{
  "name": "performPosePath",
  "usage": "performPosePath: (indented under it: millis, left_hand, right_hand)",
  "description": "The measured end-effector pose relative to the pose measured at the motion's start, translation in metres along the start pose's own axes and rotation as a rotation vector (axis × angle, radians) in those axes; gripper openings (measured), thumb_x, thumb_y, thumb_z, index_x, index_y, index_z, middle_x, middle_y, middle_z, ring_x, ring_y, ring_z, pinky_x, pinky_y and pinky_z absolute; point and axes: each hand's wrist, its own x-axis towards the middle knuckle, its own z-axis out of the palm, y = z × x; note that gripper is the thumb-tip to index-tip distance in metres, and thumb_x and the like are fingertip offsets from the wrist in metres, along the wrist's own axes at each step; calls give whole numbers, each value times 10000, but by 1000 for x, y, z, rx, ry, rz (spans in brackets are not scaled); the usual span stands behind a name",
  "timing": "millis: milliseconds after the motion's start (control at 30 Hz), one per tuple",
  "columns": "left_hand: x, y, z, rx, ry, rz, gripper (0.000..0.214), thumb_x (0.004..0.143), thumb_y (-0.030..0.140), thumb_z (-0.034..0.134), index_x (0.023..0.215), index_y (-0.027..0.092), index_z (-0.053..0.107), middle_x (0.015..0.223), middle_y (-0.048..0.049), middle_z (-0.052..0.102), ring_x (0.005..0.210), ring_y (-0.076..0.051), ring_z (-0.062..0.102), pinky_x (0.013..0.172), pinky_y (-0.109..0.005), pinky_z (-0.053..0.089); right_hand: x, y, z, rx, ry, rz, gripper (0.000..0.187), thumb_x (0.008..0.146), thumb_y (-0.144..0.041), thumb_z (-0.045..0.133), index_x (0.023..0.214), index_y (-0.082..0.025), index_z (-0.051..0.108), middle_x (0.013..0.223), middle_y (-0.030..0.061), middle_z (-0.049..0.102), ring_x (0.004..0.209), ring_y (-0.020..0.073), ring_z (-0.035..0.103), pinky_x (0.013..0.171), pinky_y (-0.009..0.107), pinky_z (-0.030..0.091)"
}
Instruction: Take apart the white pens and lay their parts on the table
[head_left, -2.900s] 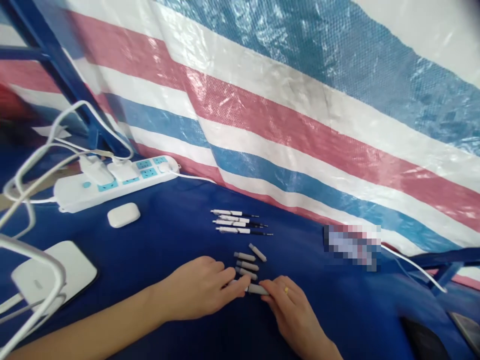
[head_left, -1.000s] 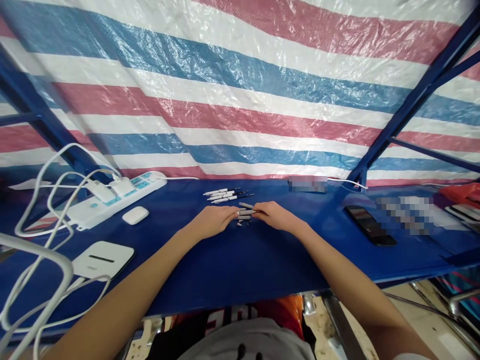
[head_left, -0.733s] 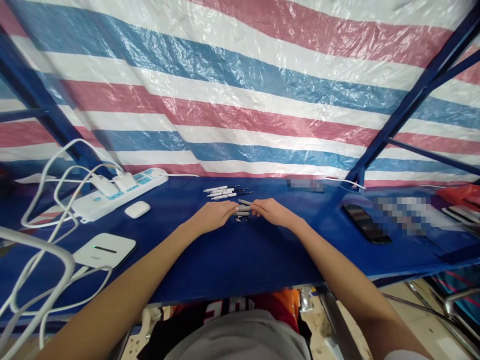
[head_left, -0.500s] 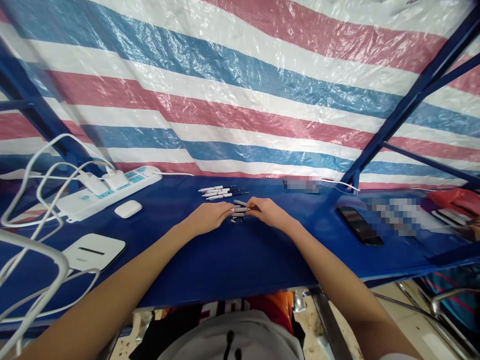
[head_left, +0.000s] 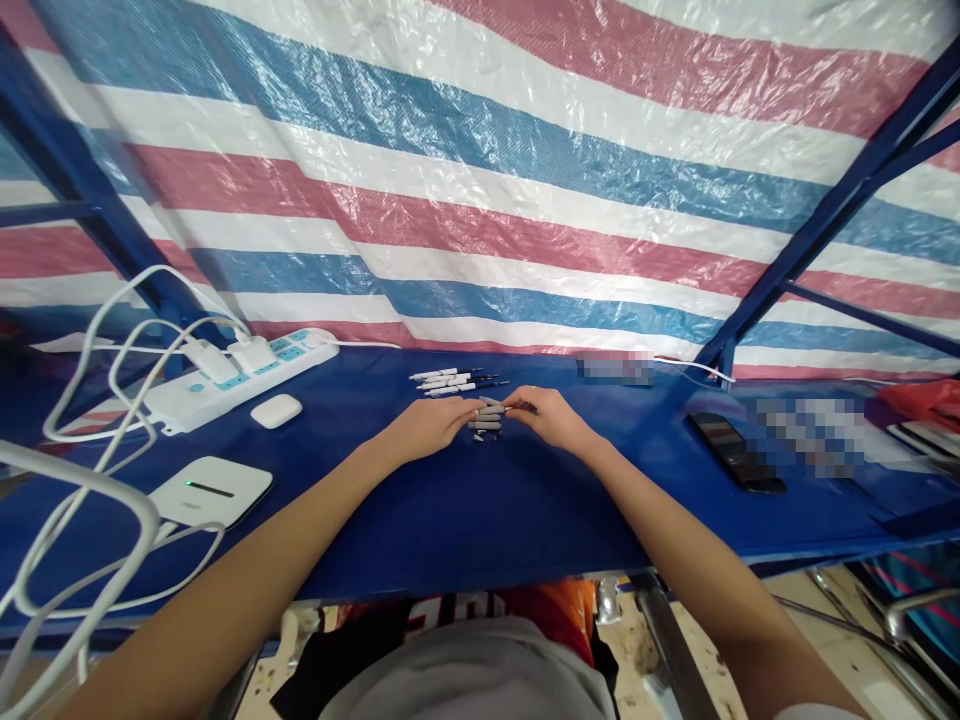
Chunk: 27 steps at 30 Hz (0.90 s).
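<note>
My left hand [head_left: 439, 424] and my right hand [head_left: 553, 417] face each other over the middle of the blue table [head_left: 480, 520]. Both are closed in a pinch. Between them is a short grey pen barrel [head_left: 492, 410], with the left fingertips at its left end and the right fingertips at its right end. More short grey tubes [head_left: 487, 426] lie just below the fingers, partly hidden. Several tiny dark and silvery parts [head_left: 486, 437] lie nearest to me. Behind my left hand is a row of white and black pen refills or slim pens [head_left: 454, 381].
A white power strip [head_left: 247, 378] with plugs and looping white cables stands at left. Near it are a white earbud case [head_left: 276, 411] and a white box-shaped device [head_left: 214, 492]. A black phone [head_left: 735, 452] lies at right. Striped sheeting [head_left: 480, 200] hangs behind the table.
The whole view has shifted slightly to the right. My right hand's fingers have drawn a little apart from the grey pieces and changed shape; my left hand keeps its pinch.
</note>
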Motion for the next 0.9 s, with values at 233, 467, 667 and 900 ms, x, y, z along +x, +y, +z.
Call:
performPosePath:
  millis: [233, 467, 667, 900]
  left_hand:
    - [4, 5, -11, -293, -36, -97, 376, 985, 401, 344, 1214, 235, 591, 779, -4, 619, 712, -166, 564, 701, -266, 419]
    - [4, 8, -25, -677, -265, -264, 455, 931, 551, 405, 1157, 195, 580, 625, 30, 399, 480, -108, 355, 426, -218, 270]
    - [-2, 14, -37, -914, -483, -377, 473, 897, 624, 427, 1074, 215, 585, 587, 65, 234, 411, -68, 139, 365, -198, 115]
    - [-6, 12, -42, -977, -567, -403, 416, 884, 590, 468, 999, 216, 609, 541, 71, 210, 402, -73, 118, 348, -194, 105]
  right_hand:
    - [-2, 0, 0, -121, 135, -222, 244, 929, -298, 438, 1003, -191, 644, 969, 74, 658, 954, 153, 585, 878, 318, 484]
    - [-6, -5, -3, -214, 187, -397, 265, 942, -248, 397, 1061, -212, 632, 1027, 80, 651, 971, 147, 580, 879, 324, 512]
    - [-8, -8, -1, -274, 173, -532, 273, 937, -196, 392, 1102, -207, 609, 1029, 96, 653, 984, 147, 595, 904, 349, 517]
    - [-15, -7, -10, -359, 147, -630, 291, 924, -173, 430, 1162, -232, 589, 1094, 76, 651, 1087, 151, 577, 944, 342, 500]
